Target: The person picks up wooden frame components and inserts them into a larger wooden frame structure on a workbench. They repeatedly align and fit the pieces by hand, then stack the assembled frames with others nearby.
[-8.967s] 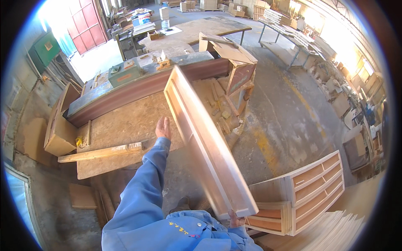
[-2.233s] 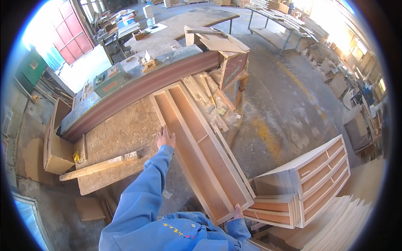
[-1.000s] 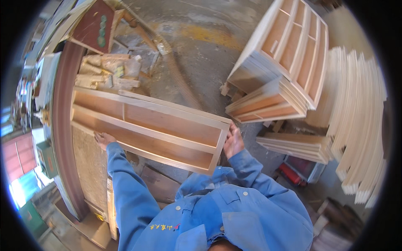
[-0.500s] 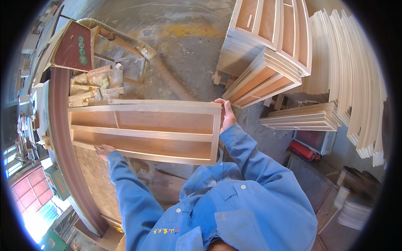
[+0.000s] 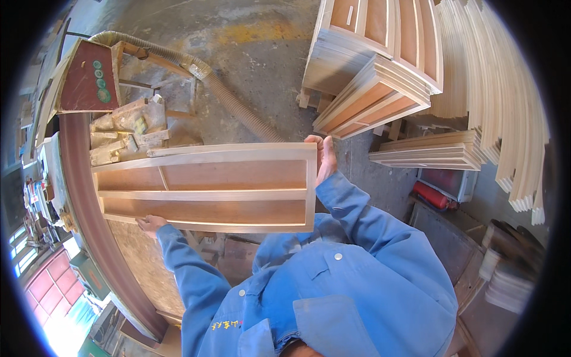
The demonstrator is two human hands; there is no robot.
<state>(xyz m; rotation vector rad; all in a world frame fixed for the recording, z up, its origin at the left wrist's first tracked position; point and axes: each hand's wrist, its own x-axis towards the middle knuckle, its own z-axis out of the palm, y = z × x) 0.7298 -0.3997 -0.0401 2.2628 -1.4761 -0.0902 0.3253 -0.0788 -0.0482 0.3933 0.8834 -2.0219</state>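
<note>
I hold a long wooden frame panel crosswise in front of my body, pale rails around reddish-brown recessed boards. My left hand grips its near long edge toward the left end, fingers closed over the rail. At the far right corner, my right hand is closed around the short end rail, the thumb side showing past the edge. The panel's left end reaches over the workbench side, while its right part is above the floor. What lies beneath the panel is mostly hidden.
Similar panels are stacked at the upper right, with more leaning panels against them. Pale wood strips stand farther right, near a red cylinder. A ribbed hose crosses the floor. Wood offcuts lie beyond the panel's left end.
The view has shifted slightly, so the surroundings sit a little differently in the picture. Both hands keep their hold on the panel, which looks slightly more level.
</note>
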